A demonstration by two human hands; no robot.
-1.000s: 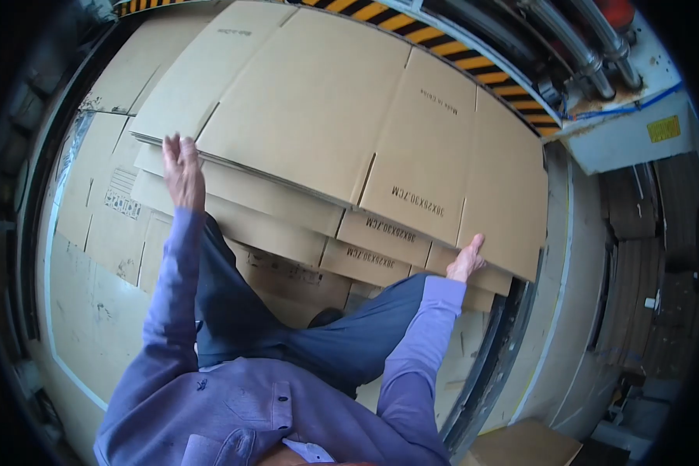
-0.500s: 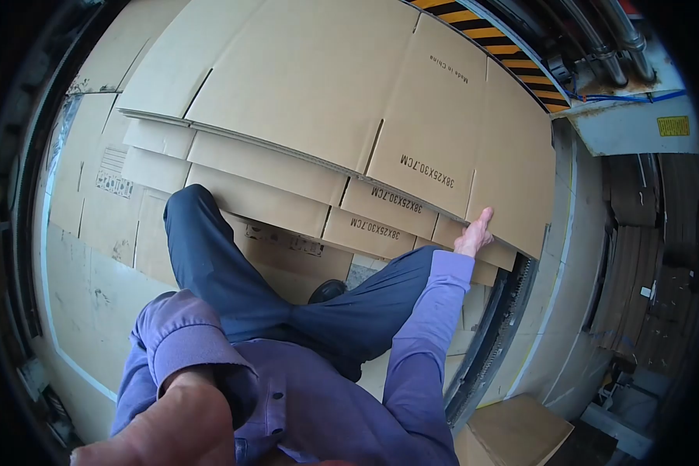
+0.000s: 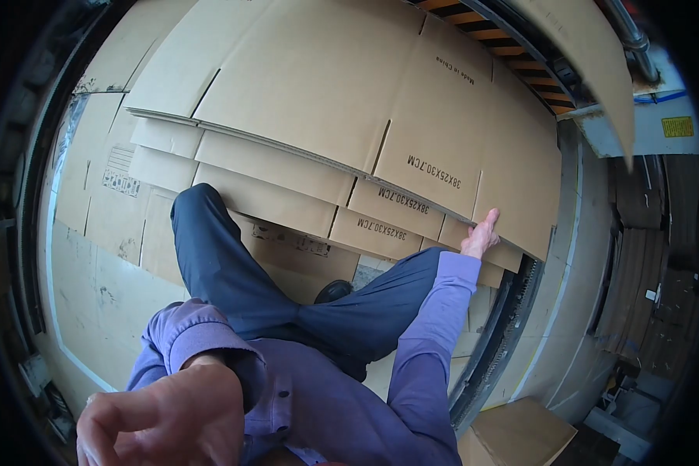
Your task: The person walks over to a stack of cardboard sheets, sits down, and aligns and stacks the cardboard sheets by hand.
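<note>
Flat cardboard sheets [image 3: 311, 85] lie in a layered stack in front of me, with their near edges stepped. Printed panels [image 3: 435, 172] face up on the right part. At the stack's near right edge my right hand [image 3: 481, 234] grips the sheets, its thumb by the upper edge and its other fingers partly hidden. My left hand [image 3: 167, 415] is raised close to the camera at the lower left, palm showing and fingers loosely bent and apart, away from the stack. Nothing shows in it; its fingertips are partly cut off.
A tilted cardboard piece [image 3: 586, 58] hangs at the upper right, before metal rods and a white machine part [image 3: 668, 116]. Black-and-yellow striping [image 3: 512, 58] runs behind the stack. A dark rail [image 3: 493, 342] lies right of my legs, near a cardboard box [image 3: 524, 431].
My left hand has left the stack's left edge and come back towards the camera. My right hand stays at the right edge. The tilted cardboard piece has appeared at the upper right.
</note>
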